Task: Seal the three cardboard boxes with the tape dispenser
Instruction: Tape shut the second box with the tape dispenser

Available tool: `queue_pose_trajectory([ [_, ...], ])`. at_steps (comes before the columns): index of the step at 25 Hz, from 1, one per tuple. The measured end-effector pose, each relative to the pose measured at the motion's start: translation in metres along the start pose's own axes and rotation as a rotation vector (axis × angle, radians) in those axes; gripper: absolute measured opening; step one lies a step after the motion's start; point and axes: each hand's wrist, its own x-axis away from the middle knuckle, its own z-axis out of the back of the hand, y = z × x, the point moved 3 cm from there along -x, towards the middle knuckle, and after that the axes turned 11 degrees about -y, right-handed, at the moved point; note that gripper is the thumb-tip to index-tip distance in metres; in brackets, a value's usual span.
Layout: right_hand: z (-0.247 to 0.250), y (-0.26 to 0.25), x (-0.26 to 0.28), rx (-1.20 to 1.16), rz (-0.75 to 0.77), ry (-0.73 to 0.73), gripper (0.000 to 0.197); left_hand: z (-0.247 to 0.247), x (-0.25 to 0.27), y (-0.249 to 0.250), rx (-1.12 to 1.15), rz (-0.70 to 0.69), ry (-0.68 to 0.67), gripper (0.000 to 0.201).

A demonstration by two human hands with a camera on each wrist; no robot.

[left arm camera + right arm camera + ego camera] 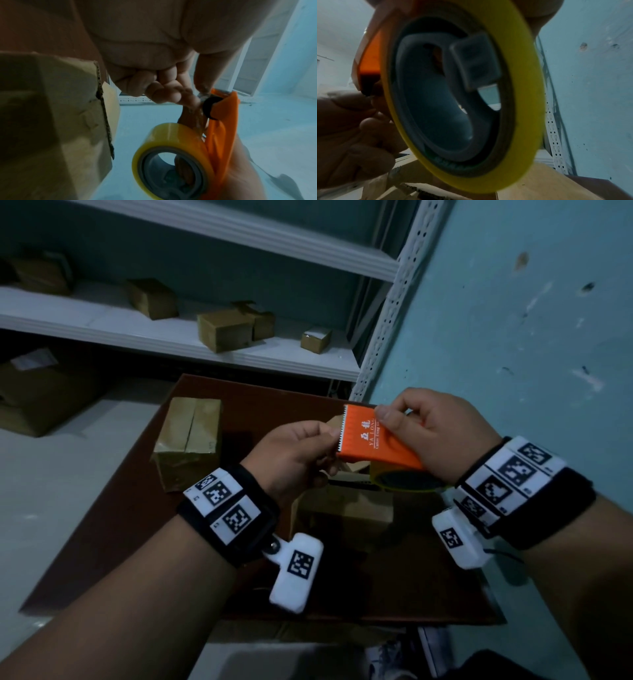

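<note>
An orange tape dispenser [373, 441] with a yellow tape roll [169, 152] is held above the brown table [113, 529]. My right hand [435, 433] grips the dispenser, thumb on its top plate. My left hand [294, 457] pinches the tape end at the serrated edge, seen as curled fingers [164, 93] in the left wrist view. The roll [513, 67] fills the right wrist view. One cardboard box [188, 440] stands at the table's far left. Another box [346, 515] sits under my hands, flaps partly up. A third box is hidden behind the dispenser.
White metal shelving [191, 337] behind the table holds several small cardboard boxes [224, 328]. A larger box [41, 392] sits on the floor at left. A teal wall [513, 320] closes the right side. Shoes [394, 655] show below the table's near edge.
</note>
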Motion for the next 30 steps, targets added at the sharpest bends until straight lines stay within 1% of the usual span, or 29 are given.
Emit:
queue_pose_trajectory([
  [2,0.000,0.002,-0.003,0.056,0.002,-0.008,0.064,0.006,0.003,0.004,-0.218,0.020,0.095,0.017],
  [4,-0.002,0.005,-0.007,0.162,0.008,-0.030,0.071,0.011,0.006,0.007,-0.435,0.032,0.166,0.019],
  [5,-0.004,0.007,-0.008,0.199,0.007,-0.047,0.073,0.014,0.008,0.008,-0.494,0.041,0.193,0.019],
  [7,-0.003,0.013,-0.007,0.242,-0.003,-0.078,0.076,0.023,0.015,0.010,-0.549,0.073,0.257,0.022],
  [10,0.008,0.023,-0.001,0.283,-0.065,-0.131,0.072,0.041,0.028,0.014,-0.586,0.152,0.345,0.025],
  [14,0.011,0.028,-0.004,0.327,-0.113,-0.220,0.060,0.052,0.036,0.008,-0.637,0.241,0.349,0.027],
  [16,0.001,0.024,-0.013,0.380,-0.120,-0.273,0.052,0.058,0.036,0.003,-0.690,0.278,0.371,0.030],
  [18,-0.014,0.022,-0.024,0.446,-0.123,-0.330,0.048,0.065,0.035,-0.002,-0.731,0.318,0.395,0.031],
  [20,-0.027,0.022,-0.031,0.487,-0.138,-0.385,0.047,0.069,0.035,-0.009,-0.737,0.344,0.404,0.031],
  [22,-0.036,0.021,-0.035,0.516,-0.147,-0.422,0.049,0.071,0.034,-0.020,-0.738,0.389,0.380,0.029],
  [26,-0.041,0.013,-0.041,0.579,-0.137,-0.436,0.049,0.078,0.030,-0.039,-0.700,0.497,0.338,0.025],
  [30,-0.045,0.011,-0.046,0.617,-0.142,-0.454,0.052,0.074,0.022,-0.057,-0.663,0.537,0.311,0.026],
])
